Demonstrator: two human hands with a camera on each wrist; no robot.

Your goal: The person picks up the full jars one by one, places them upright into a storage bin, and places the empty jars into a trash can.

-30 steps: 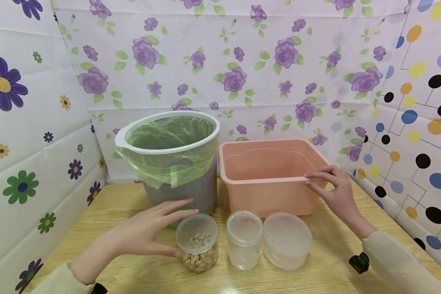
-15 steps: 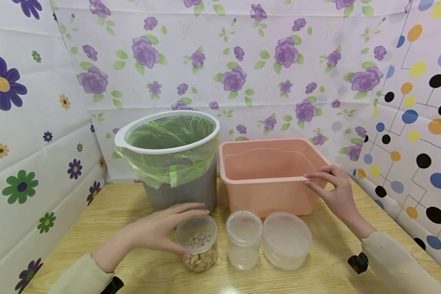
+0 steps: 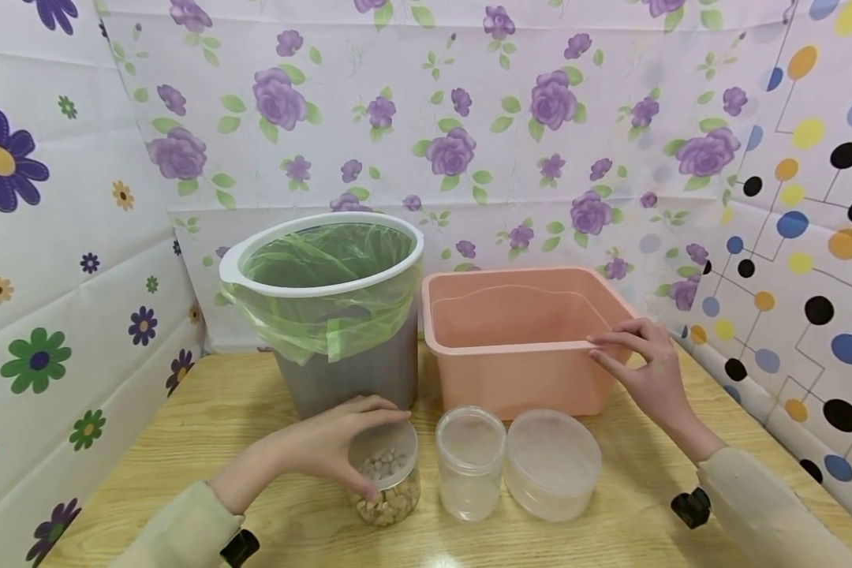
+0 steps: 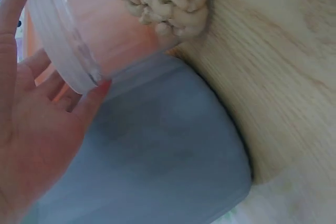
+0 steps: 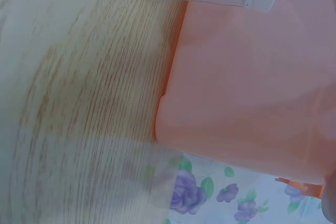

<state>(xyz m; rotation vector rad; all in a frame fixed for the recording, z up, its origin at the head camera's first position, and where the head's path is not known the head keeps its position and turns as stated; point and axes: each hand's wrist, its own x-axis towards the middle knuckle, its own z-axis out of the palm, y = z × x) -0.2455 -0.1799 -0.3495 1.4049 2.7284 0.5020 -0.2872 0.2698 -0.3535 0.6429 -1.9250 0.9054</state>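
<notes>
Where the left hand (image 3: 330, 446) meets the cashew jar (image 3: 395, 480), its fingers are curled round the upper part — thumb on the near side, the others reaching over toward the far side — in a grip. Jar stands upright on the wood-grain surface (image 3: 312, 525), in front of the grey bin (image 3: 355, 383); cashews (image 4: 168, 1) fill its lower part, seen through the clear wall, with a translucent lid (image 4: 60, 35) above. Left wrist view shows fingers against the lid's rim.

Just to the right of it: a tall clear jar (image 3: 471, 481), upright, then a low round container (image 3: 554, 469), also translucent. Whether these two touch cannot be told.

Behind these two sits the pink tub (image 3: 525, 383). Right hand (image 3: 646, 367) pinches its front rim near the right corner, fingers over the edge and thumb below, against the outer wall. In the right wrist view that hand is almost wholly out of frame.

Grey bin, left of the tub, carries a green bag (image 3: 358, 335) folded outward under a white ring (image 3: 319, 290). Pale sleeves (image 3: 184, 525) cover both forearms. Backdrop — a cloth with purple roses (image 3: 450, 154).
</notes>
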